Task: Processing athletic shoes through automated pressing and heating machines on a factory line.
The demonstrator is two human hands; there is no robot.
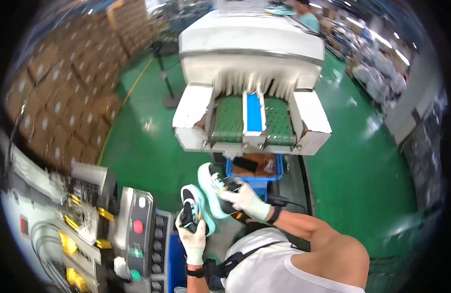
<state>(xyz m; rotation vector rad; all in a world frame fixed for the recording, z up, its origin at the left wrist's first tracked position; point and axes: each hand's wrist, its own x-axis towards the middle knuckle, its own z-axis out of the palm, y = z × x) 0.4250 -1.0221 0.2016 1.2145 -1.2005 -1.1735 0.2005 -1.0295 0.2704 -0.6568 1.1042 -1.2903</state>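
Each of my gloved hands grips a sneaker with a pale mint sole and dark upper parts. My left hand (pixel 192 239) is closed around the heel end of the left sneaker (pixel 198 198), whose toe points away from me. Closed on the upper of the right sneaker (pixel 206 177), my right hand (pixel 247 200) holds it tilted, its sole turned toward the left. The two shoes are side by side, close together, in front of my body. Both hands wear white gloves, with black bands at the wrists.
Ahead stands a white machine (pixel 250 39) with hanging strips over two green conveyor belts (pixel 229 119). Below its front edge is a blue bin (pixel 282 168) with a dark flat object in it. A button panel (pixel 138 229) is at my left. Stacked cartons (pixel 64 93) line the far left.
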